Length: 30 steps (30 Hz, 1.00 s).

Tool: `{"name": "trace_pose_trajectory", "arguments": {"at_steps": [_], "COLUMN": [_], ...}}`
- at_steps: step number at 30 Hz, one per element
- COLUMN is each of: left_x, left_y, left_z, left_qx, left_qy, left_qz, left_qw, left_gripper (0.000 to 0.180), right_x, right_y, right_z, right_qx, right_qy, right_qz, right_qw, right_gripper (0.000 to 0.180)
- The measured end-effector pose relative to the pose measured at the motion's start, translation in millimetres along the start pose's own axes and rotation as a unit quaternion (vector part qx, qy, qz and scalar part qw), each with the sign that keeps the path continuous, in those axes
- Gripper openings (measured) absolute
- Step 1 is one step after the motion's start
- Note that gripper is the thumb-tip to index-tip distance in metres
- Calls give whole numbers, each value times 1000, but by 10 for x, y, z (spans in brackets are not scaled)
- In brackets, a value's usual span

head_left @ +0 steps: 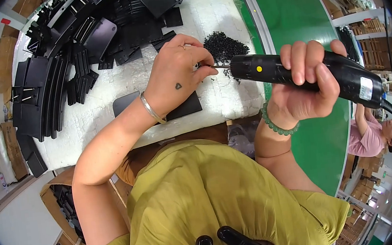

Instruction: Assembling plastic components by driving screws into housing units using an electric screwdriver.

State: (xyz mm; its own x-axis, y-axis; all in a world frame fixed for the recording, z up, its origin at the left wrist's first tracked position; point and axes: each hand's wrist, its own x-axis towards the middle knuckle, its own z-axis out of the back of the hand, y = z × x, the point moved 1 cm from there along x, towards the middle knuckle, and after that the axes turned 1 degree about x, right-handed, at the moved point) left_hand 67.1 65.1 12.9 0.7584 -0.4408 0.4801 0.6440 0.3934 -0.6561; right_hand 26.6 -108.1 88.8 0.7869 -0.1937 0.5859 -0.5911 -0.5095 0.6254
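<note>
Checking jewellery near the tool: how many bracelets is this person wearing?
2: a silver bangle on the left wrist, a green bead bracelet on the right wrist.

One electric screwdriver (306, 73) at three o'clock, one heap of black screws (224, 46) at one o'clock, one flat black panel (182, 108) dead centre, two bracelets, and black plastic parts (51, 85) at ten o'clock, too many to count.

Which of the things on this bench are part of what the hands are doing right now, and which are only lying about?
In use:
right hand gripping the black electric screwdriver
left hand pinching at the screwdriver's bit
pile of black screws
flat black panel under the left wrist

Lying about:
stacked black plastic parts
green conveyor belt
cardboard boxes
</note>
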Motion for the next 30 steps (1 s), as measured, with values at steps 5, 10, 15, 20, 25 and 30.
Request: {"name": "trace_pose_trajectory", "arguments": {"at_steps": [5,10,15,20,25,30], "left_x": [3,-32,-65,-73,-159,16], "left_y": [-79,-121,-165,-189,-192,-72], "left_z": [88,112,135,139,58,189], "left_qx": [-27,-25,-27,0,-24,83], "left_qy": [-19,-23,-24,-10,8,47], "left_qz": [-37,-32,-33,-105,-104,-81], "left_qw": [999,999,999,994,994,992], "left_gripper": [15,27,46,57,62,67], "right_x": [0,-18,-21,12,43,-27], "right_y": [44,76,58,95,110,15], "right_z": [4,-14,-53,-53,-97,-9], "right_qx": [25,25,24,29,16,0], "right_qy": [38,82,89,139,185,127], "right_qz": [12,26,23,-12,-71,-26], "right_qw": [999,996,996,990,980,991], "right_gripper": [46,48,48,47,47,45]}}
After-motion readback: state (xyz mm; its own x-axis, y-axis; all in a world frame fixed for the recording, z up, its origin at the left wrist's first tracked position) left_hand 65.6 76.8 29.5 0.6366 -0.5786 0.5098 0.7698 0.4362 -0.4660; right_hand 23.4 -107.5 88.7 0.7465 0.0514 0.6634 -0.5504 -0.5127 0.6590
